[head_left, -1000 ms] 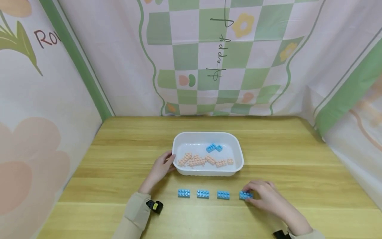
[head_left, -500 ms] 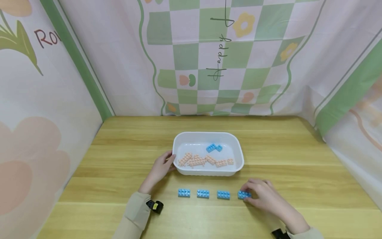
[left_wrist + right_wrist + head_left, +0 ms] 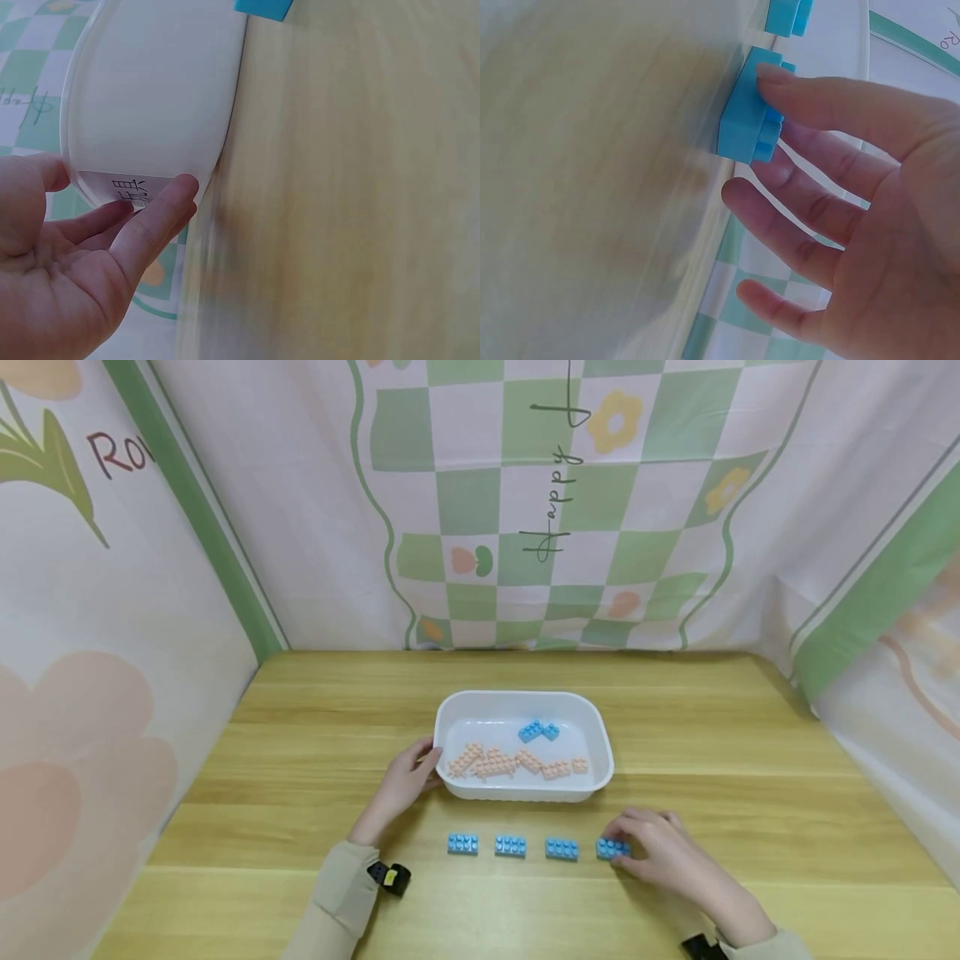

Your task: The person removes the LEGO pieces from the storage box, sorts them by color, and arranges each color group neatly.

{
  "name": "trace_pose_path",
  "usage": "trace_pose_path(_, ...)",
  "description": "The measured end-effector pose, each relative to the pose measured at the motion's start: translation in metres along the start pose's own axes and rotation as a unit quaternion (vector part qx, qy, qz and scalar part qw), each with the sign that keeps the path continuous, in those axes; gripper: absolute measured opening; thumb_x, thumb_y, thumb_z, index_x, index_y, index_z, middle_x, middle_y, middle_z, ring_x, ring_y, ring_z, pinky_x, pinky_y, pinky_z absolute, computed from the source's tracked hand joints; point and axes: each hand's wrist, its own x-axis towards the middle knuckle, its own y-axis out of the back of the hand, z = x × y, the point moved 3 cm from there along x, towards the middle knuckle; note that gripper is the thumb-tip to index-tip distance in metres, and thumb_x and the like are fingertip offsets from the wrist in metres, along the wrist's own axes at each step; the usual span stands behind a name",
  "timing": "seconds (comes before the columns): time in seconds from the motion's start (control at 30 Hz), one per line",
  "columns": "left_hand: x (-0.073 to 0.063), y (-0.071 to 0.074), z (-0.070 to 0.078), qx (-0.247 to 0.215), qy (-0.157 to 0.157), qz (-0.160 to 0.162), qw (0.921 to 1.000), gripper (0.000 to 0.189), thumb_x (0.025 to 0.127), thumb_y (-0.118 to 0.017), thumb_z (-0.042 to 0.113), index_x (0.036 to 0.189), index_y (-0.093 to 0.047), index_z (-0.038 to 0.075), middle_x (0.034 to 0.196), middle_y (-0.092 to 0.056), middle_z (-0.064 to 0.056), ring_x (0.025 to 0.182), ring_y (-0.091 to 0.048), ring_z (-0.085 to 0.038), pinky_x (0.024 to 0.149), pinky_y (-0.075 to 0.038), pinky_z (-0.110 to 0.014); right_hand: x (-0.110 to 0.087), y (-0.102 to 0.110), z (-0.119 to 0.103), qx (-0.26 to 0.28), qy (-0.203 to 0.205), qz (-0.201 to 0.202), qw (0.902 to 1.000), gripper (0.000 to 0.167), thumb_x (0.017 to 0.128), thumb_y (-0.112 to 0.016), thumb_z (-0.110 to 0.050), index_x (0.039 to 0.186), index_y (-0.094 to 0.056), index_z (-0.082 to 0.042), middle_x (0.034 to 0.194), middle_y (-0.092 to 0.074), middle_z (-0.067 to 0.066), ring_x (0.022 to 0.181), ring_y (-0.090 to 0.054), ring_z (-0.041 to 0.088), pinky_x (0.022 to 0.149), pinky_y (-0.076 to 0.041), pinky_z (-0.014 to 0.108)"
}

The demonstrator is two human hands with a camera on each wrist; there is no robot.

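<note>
The right hand had the studded blue toy brick pinched between thumb and fingers, right at the row's right-hand end, long axis along the line, a gap separating it from the neighbouring blue brick! Well apart, the left hand held the white plastic tub by its left end.

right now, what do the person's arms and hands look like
Left hand and right hand are ungloved; left sleeve and right sleeve are beige. The left wrist device is black with a yellow patch; the right wrist device is black.
</note>
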Motion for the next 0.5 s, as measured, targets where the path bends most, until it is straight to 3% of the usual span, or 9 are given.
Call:
trace_pose_path(0.4, -0.0002, -0.0001, 0.0007, 0.0, 0.004, 0.001, 1.0, 0.045, 0.101, -0.044, 0.025, 0.138, -0.041, 0.0, 0.14, -0.044, -0.023, 0.114, -0.057, -0.035, 0.084, -0.058, -0.031, -0.0011, 0.0005, -0.0014, -0.001, -0.013, -0.005, 0.9999, 0.029, 0.068, -0.081, -0.022, 0.094, -0.068, -0.023, 0.089, -0.064, -0.015, 0.086, -0.06, 0.011, 0.082, -0.042, 0.049)
trace_pose_path(0.5, -0.0002, 0.0, 0.0004, -0.002, 0.004, 0.0, 1.0, 0.045, 0.101, -0.044, 0.025, 0.138, -0.041, 0.0, 0.14, -0.043, -0.023, 0.114, -0.057, -0.036, 0.084, -0.057, -0.031, -0.0029, 0.0033, -0.0005, 0.011, -0.017, 0.011, 0.9997, 0.027, 0.071, -0.079, -0.026, 0.096, -0.068, -0.022, 0.093, -0.067, -0.012, 0.088, -0.061, 0.012, 0.081, -0.041, 0.045)
